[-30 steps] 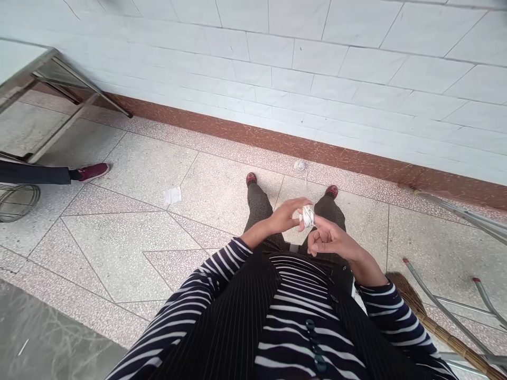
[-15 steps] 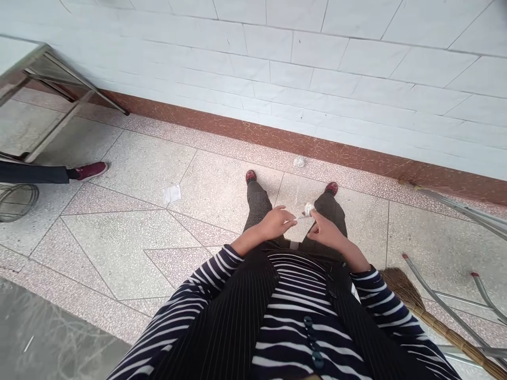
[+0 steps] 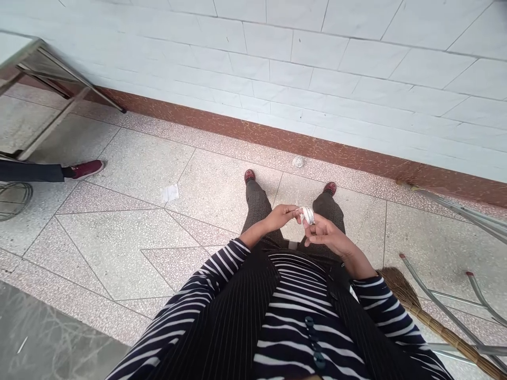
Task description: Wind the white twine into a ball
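Observation:
In front of my waist, my right hand (image 3: 330, 236) grips a small white ball of string (image 3: 308, 215) with dark lines round it, held at the fingertips. Coming from the left, my left hand (image 3: 281, 217) has its thumb and fingers pinched together at the ball's left side, where a loose white end of string (image 3: 301, 216) shows. The fingertips partly cover that end. Another ball of string (image 3: 298, 162), whitish with dark flecks, lies on the floor near the wall, beyond my feet.
A white paper (image 3: 170, 193) lies on the terrazzo floor. To the left are a metal-framed table (image 3: 51, 129), a wire basket (image 3: 13, 200) and another person's shoe (image 3: 87, 169). A broom (image 3: 443, 330) and metal chair legs (image 3: 425, 293) stand at right. The tiled wall (image 3: 277, 68) rises ahead.
My hands have come together; the left fingers moved right to the ball. The ball has turned and dropped slightly, and the strand between the hands no longer shows stretched. The view shifted slightly.

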`<action>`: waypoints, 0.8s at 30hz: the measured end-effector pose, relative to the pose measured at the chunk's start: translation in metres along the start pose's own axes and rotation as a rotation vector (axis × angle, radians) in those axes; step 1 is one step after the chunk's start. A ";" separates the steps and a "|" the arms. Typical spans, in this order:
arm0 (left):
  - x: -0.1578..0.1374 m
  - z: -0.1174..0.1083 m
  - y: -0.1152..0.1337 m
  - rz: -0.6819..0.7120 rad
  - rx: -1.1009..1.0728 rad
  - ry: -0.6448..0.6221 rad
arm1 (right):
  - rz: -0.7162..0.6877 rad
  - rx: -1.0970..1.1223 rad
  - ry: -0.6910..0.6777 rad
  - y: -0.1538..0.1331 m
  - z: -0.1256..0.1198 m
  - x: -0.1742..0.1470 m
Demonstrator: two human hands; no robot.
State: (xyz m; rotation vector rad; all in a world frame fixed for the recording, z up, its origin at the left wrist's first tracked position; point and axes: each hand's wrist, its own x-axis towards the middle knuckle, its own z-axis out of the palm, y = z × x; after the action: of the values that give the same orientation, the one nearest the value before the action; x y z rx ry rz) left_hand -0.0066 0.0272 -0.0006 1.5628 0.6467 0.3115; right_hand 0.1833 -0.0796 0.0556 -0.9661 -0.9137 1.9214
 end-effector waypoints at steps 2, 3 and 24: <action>-0.005 0.005 -0.004 -0.045 0.056 0.020 | -0.036 0.050 -0.010 -0.003 0.002 0.004; -0.007 0.007 -0.006 -0.062 0.093 0.029 | -0.054 0.058 -0.008 -0.004 0.002 0.006; 0.004 -0.008 0.007 0.146 0.753 0.022 | 0.251 -0.902 0.255 0.024 -0.018 0.006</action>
State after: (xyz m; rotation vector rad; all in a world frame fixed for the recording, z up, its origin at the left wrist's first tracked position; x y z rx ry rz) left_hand -0.0064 0.0360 0.0067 2.3353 0.7098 0.1998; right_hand 0.1889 -0.0804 0.0249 -1.8624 -1.6005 1.4897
